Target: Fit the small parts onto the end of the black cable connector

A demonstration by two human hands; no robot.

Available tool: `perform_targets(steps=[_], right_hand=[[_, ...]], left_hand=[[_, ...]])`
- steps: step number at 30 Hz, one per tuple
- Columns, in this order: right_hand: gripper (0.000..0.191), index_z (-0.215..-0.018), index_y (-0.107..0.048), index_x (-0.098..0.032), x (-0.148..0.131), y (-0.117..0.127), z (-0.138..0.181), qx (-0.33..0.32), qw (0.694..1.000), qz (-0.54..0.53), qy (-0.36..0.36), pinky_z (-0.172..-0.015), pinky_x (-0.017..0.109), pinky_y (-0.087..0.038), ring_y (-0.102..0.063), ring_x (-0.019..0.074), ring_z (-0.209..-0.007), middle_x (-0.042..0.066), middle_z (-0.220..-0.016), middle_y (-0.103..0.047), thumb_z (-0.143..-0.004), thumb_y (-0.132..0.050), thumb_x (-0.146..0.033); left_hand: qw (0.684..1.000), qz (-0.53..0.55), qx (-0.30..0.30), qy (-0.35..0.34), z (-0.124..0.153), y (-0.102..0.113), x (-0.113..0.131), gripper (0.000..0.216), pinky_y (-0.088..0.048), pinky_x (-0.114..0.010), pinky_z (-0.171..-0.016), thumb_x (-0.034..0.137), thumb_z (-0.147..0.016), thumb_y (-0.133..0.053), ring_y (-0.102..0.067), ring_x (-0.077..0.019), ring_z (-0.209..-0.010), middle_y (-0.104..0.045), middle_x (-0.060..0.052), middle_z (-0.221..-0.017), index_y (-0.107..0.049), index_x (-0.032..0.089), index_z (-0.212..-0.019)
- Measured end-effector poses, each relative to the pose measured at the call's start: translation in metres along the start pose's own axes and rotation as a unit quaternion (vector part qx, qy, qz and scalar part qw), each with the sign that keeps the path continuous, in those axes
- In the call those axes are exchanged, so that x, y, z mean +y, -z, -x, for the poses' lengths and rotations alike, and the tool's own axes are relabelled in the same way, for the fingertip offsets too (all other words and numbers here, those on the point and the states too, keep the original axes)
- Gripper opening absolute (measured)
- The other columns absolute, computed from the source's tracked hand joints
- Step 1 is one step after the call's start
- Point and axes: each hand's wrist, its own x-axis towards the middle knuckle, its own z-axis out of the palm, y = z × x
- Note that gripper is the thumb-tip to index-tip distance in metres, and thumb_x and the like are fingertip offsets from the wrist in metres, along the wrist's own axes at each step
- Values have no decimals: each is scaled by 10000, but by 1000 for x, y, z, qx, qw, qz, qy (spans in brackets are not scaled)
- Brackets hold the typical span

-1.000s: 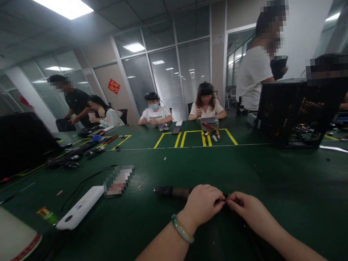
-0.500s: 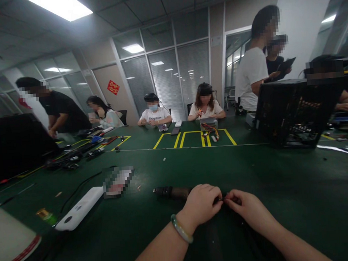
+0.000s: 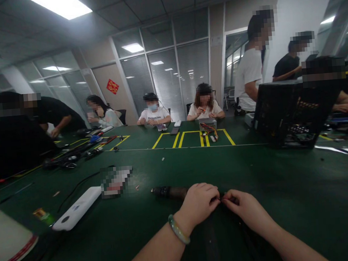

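My left hand [image 3: 199,204], with a pale green bangle on the wrist, and my right hand [image 3: 246,210] meet fingertip to fingertip low in the middle of the head view. Both are curled in a pinch on a small dark thing [image 3: 220,198] between them that I cannot make out. A dark cylindrical tool [image 3: 168,192] lies on the green table [image 3: 301,184] and runs under my left hand. Black straps or cables lie below my hands.
A white power bank [image 3: 77,208] with a black cable, a paper cup [image 3: 6,240] and a small green piece [image 3: 42,214] lie to the left. A black computer case [image 3: 290,113] stands at right. Several people sit or stand around the table's far edges.
My hands have stayed pinched together, shifting slightly left. A person at left has walked further left; people at right have moved behind the computer case.
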Motion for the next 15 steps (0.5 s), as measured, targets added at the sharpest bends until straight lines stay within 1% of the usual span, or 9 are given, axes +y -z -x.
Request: perform_targets(steps=[2,5,9,12,15], right_hand=[[207,-837,-685,-219,-1,0,0,-2,1000,-2,-2,-602,238,-414,-634,177,-698,-6,-769,-703,-877,-525,-345],[209,-833,-685,-214,-1,1,1,-5,1000,-5,-6,-607,242,-420,-634,183,-707,2,-773,-707,-870,-532,-351],[213,-854,-688,-220,-1,2,1,-11,1000,-15,-8,-632,247,-435,-643,187,-730,2,-801,-710,-878,-532,-364],[200,-864,-688,-226,1,2,0,-15,1000,-14,-8,-625,244,-435,-644,184,-728,-2,-811,-708,-879,-535,-355],[194,-855,-686,-226,3,1,0,-11,1000,-7,-6,-617,240,-429,-641,180,-717,-4,-794,-703,-882,-536,-347]], left_hand=[[1000,-5,-1,-7,0,0,1,58,-370,-331,-998,210,-864,-628,-573,-147,-1026,-655,23,-1073,-616,226,-919],[1000,-2,13,-5,0,0,2,113,-285,-371,-1086,197,-857,-620,-563,-145,-1057,-647,28,-1115,-617,241,-961],[1000,3,11,9,1,1,2,144,-277,-402,-1099,245,-840,-644,-564,-168,-1062,-642,6,-1126,-610,232,-979],[1000,3,1,0,0,3,1,83,-281,-389,-1097,216,-866,-604,-557,-150,-1082,-641,12,-1130,-611,233,-948],[1000,20,5,-14,1,3,2,100,-273,-401,-1099,182,-876,-576,-553,-153,-1099,-641,6,-1145,-617,236,-949]])
